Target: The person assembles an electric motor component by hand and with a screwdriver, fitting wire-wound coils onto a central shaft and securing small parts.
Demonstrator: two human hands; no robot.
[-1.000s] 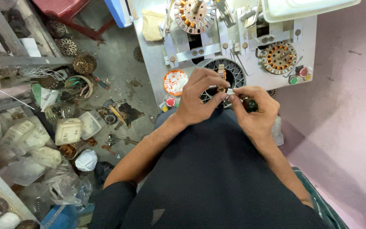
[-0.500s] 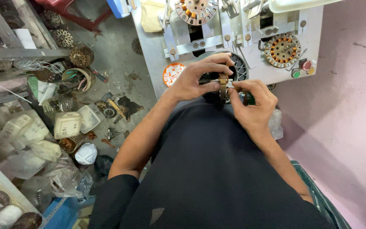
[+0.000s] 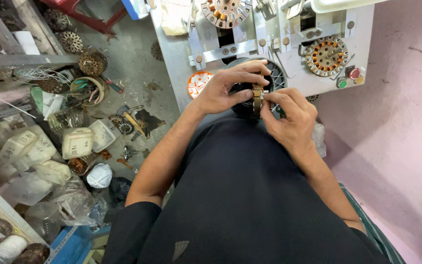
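Seen from the head camera, a small wound motor core [image 3: 257, 98], copper and gold in colour, is being held edge-on between both hands in front of the person's chest, just before the near edge of the grey desk [image 3: 172, 54]. The left hand [image 3: 225, 88] is clamping it from the left with fingers curled over its top; the right hand [image 3: 289, 115] is pinching its right side with thumb and fingertips. Compared with the frames before, the hands are sitting closer together on the core and are lifted slightly nearer the body, and the core is now turning its rim to the camera.

Behind the hands a dark round fixture [image 3: 274, 78] is lying on the desk. To its left an orange-and-white round label [image 3: 197, 83] is showing. On the white machine [image 3: 313, 49] a second copper-wound core [image 3: 326, 56] is mounted, with a red button [image 3: 353, 73] and a green button [image 3: 341, 84] beside it. On the floor at left, pale rectangular plastic containers [image 3: 76, 142] are lying among loose parts, near a white bag [image 3: 98, 176].
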